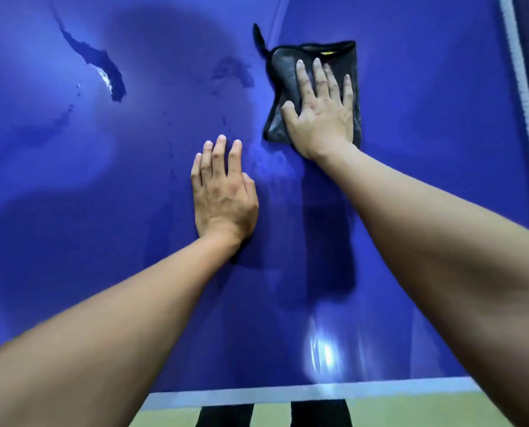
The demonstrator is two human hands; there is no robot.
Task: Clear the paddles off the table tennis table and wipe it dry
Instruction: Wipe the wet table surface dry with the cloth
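**A:** Head view. Why does the cloth sit where it does?

**B:** I read the cloth [283,75] as laid flat on the blue worktop [103,272], towards the far side, because water [103,67] lies in streaks and drops to its left, and a flat cloth takes up the most. No paddles show in my feed, so I judge the clearing done and the wiping in hand.

**A:** And the right hand?

**B:** The right hand [321,118] lies palm down on the cloth. Its fingers [320,75] are straight and spread, pressing rather than pinching, and the arm reaches out almost straight.

**A:** The left?

**B:** The left hand [223,198] rests flat on bare worktop, nearer the camera and apart from the cloth. Its fingers [218,155] are straight and close together and hold nothing. I take it as a prop for the forward lean. The white edge line [288,392] runs below both forearms.
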